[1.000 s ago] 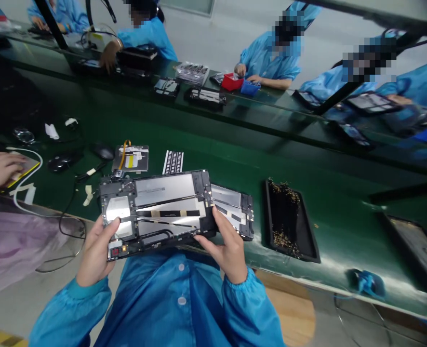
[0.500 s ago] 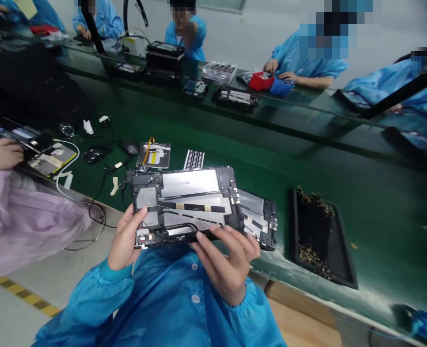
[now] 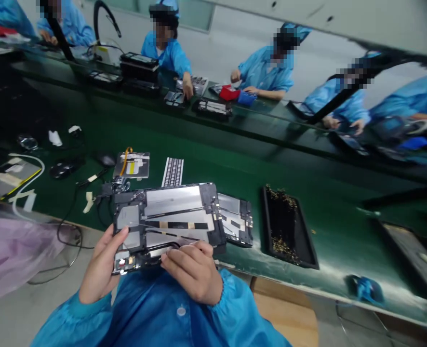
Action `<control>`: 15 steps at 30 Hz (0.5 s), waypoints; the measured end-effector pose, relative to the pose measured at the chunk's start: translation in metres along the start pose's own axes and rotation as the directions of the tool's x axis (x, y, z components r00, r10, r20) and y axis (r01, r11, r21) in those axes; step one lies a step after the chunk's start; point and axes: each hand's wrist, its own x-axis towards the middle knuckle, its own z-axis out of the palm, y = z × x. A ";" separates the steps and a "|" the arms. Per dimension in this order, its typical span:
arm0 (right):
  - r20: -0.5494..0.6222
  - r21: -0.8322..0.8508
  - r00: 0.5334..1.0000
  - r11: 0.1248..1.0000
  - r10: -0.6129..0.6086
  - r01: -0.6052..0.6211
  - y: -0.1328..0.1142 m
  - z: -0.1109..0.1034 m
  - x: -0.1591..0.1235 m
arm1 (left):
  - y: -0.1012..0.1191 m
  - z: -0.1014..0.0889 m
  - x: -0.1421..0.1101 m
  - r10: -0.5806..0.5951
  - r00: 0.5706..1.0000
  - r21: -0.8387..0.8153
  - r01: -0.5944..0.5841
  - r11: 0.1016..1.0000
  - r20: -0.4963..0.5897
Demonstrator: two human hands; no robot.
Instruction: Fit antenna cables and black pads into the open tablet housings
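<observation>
The held device (image 3: 173, 201) hides fingertips of the left hand (image 3: 97, 267) and the left end of a second device (image 3: 231, 205) near the bench's (image 3: 231, 164) front edge. The right hand (image 3: 193, 273) covers part of the held device. The view's right edge cuts off a dark-rimmed tray (image 3: 403, 243).

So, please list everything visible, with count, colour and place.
Held device: one, black and silver, in left hand
Second device: one, black and silver, right of it
Trays: two, dark, right
Bits: many, gold, in one tray
Sheet: one, black and white, behind held device
Panel: one, grey, left of sheet
Mice: two, black, left
Bins: two, red and blue, far side
Seat: one, tan, near bottom
People: at least six, in blue, far side
Left hand: one, blue-sleeved, held device's left end
Right hand: one, blue-sleeved, held device's front edge
</observation>
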 end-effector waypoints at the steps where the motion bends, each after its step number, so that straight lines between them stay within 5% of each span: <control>1: -0.011 0.002 1.000 1.000 0.005 -0.005 0.000 0.001 0.000 | 0.000 0.000 0.002 -0.007 1.000 0.001 0.007 1.000 0.002; 5: -0.081 -0.051 0.995 0.997 0.058 -0.062 0.005 -0.008 -0.003 | 0.006 0.011 0.009 -0.016 1.000 0.019 0.015 1.000 0.027; 7: -0.221 -0.075 0.955 0.973 0.195 -0.216 0.020 -0.024 -0.007 | 0.012 0.026 0.013 -0.018 0.998 0.046 0.016 0.999 0.054; 9: -0.389 -0.017 0.817 0.883 0.426 -0.469 0.049 -0.045 -0.010 | 0.018 0.049 0.021 -0.007 0.993 0.079 -0.002 0.997 0.120; 11: -0.419 0.144 0.637 0.740 0.647 -0.657 0.091 -0.065 -0.011 | 0.022 0.079 0.036 0.020 0.974 0.112 -0.047 0.993 0.227; 15: -0.253 0.425 0.531 0.586 0.809 -0.690 0.191 -0.092 -0.009 | 0.013 0.152 0.094 0.255 0.886 0.179 -0.343 0.922 0.386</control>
